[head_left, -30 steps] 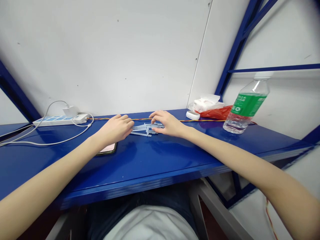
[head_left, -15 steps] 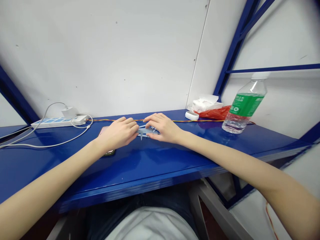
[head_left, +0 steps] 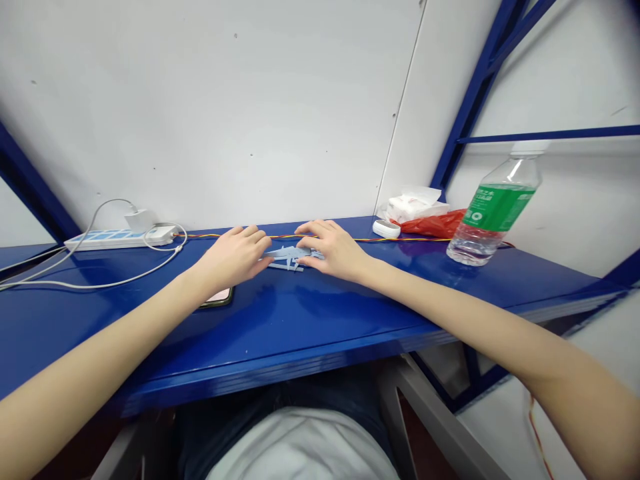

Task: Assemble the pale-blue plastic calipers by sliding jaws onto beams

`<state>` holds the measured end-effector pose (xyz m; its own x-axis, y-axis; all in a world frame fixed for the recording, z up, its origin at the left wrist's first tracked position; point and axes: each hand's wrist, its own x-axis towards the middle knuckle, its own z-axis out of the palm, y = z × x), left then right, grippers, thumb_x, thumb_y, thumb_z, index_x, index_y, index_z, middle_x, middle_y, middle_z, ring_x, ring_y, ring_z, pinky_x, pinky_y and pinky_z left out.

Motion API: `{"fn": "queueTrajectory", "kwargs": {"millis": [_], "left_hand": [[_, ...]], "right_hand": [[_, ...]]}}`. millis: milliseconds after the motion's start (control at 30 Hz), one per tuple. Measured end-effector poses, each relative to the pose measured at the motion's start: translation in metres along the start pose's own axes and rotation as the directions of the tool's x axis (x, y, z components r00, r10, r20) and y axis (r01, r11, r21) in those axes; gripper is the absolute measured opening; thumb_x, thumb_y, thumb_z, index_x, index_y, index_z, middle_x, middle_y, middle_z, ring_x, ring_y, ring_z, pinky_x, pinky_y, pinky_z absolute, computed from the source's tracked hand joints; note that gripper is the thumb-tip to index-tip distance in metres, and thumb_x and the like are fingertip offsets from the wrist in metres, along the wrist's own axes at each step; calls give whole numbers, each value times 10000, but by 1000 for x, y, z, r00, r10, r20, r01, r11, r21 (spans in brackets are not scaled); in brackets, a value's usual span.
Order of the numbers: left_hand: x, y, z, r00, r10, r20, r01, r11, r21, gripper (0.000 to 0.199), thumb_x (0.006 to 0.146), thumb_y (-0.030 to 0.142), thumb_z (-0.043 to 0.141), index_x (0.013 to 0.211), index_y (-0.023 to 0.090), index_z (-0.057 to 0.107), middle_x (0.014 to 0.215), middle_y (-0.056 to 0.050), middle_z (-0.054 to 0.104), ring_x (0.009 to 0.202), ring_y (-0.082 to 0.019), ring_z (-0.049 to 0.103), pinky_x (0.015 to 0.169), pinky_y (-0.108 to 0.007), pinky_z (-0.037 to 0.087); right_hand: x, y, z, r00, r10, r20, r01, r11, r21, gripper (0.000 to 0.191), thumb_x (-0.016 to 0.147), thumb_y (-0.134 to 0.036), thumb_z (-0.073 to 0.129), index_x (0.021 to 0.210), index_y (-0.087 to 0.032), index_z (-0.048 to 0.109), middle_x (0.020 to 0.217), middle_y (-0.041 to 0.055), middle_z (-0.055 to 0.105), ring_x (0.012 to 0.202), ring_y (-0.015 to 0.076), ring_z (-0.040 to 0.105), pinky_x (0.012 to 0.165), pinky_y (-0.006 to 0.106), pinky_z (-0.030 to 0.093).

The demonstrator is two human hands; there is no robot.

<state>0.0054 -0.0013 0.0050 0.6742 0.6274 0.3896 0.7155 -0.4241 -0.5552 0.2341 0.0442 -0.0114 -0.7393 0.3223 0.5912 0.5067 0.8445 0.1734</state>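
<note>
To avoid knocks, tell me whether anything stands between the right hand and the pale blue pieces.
Nothing visible: the right hand is at the pale blue pieces. The phone lies aside, by the left hand.

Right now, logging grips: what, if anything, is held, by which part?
Hold unclear: the left hand and right hand are at opposite ends of pale blue pieces.

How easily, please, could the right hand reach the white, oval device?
Probably, yes: only a thin red-yellow wire seems to separate the right hand, at the slim pale-blue pieces, from the white device.
</note>
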Motion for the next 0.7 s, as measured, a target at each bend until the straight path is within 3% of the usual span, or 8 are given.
{"fn": "queueTrajectory", "kwargs": {"millis": [133,233,433,533,700], "left_hand": [[-4,-14,2,989,-133,65,132,991,18,364,918,406,429,973,102,622,934,-112,662,938,-255,590,774,-358,443],[-5,-18,2,980,-165,115,166,986,5,390,930,423,390,930,119,634,905,-102,668,928,-249,596,766,-353,450],[0,4,-3,997,35,64,-26,991,-132,333,940,358,368,920,148,625,908,-84,658,889,-217,596,769,-333,448],[1,14,-6,997,58,47,-50,987,-155,344,940,371,362,904,147,621,904,-89,654,898,-226,593,780,-340,448],[1,15,-8,991,-119,65,134,935,-329,282,899,350,405,1014,164,582,983,-80,648,951,-231,582,774,-347,463]], "right_hand": [[-2,10,0,994,93,-51,-94,996,-13,138,852,-335,591,877,-214,651,1126,83,602,1052,235,538,909,402,399],[-3,15,1,987,128,-94,-130,991,-19,130,837,-325,615,869,-206,657,1100,90,613,1038,235,549,888,401,413],[-3,2,2,992,23,-125,-25,1000,-16,112,831,-305,630,844,-200,669,1078,79,628,1006,219,564,870,391,420],[-3,-6,2,991,-42,-127,39,999,-25,118,841,-289,618,846,-186,675,1071,85,635,1010,216,561,854,381,416],[-2,-5,4,986,-70,-151,64,997,-42,158,840,-315,621,846,-170,684,1051,96,636,987,206,554,851,365,400]]}}
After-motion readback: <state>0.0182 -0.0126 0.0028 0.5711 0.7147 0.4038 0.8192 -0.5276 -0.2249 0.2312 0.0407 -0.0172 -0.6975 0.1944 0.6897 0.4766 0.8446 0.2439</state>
